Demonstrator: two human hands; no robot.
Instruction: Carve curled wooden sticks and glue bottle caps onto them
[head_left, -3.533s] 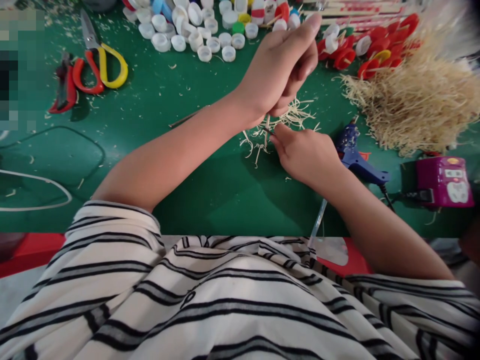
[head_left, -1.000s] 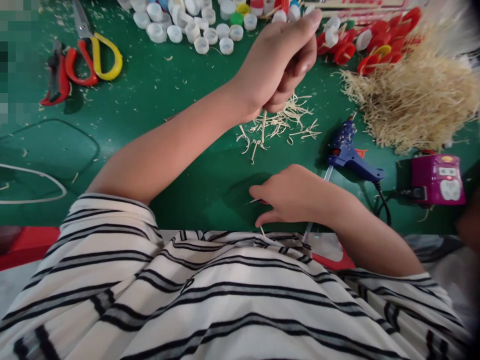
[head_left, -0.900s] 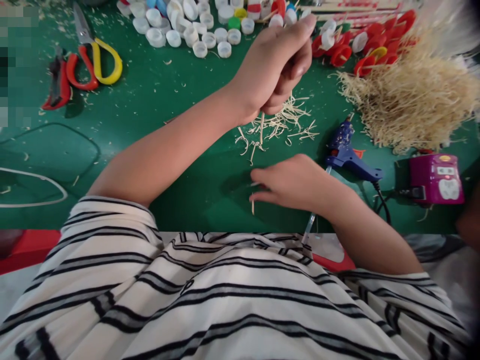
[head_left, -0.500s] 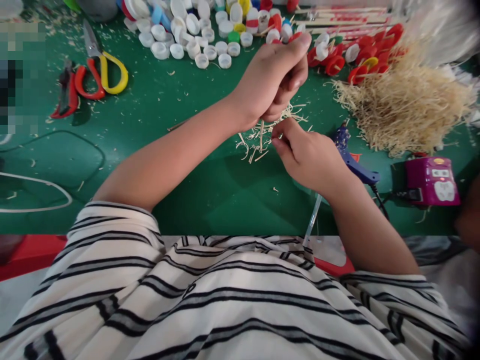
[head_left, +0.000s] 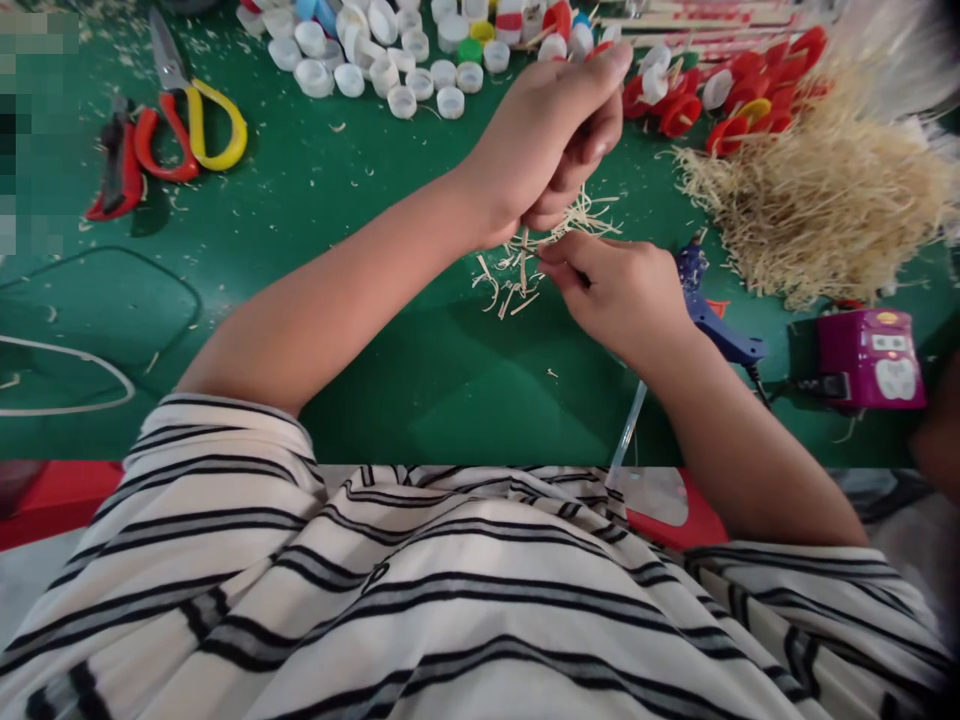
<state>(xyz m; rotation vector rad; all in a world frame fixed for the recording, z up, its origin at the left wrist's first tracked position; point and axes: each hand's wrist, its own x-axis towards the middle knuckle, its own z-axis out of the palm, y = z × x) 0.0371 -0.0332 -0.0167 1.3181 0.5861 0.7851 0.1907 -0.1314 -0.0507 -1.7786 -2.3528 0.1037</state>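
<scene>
My left hand [head_left: 551, 145] is closed above the middle of the green table, its fingers curled under the palm; what they hold is hidden. Close beside it, my right hand [head_left: 619, 290] is pinched, with a thin dark piece showing at its fingertips, too small to name. Short pale strips [head_left: 521, 275] lie scattered on the table under and between the two hands. A blue glue gun [head_left: 712, 320] lies just to the right of my right hand.
White bottle caps [head_left: 401, 75] spread along the back, with red caps [head_left: 739, 90] to their right. A heap of pale fibres [head_left: 817, 210] and a purple box [head_left: 870, 358] are at the right. Scissors [head_left: 217, 125] and red-handled cutters [head_left: 120, 170] lie at the left.
My right hand has come closer to my left hand, and a thin dark piece now shows at its fingertips. The view has shifted slightly, moving the table items upward.
</scene>
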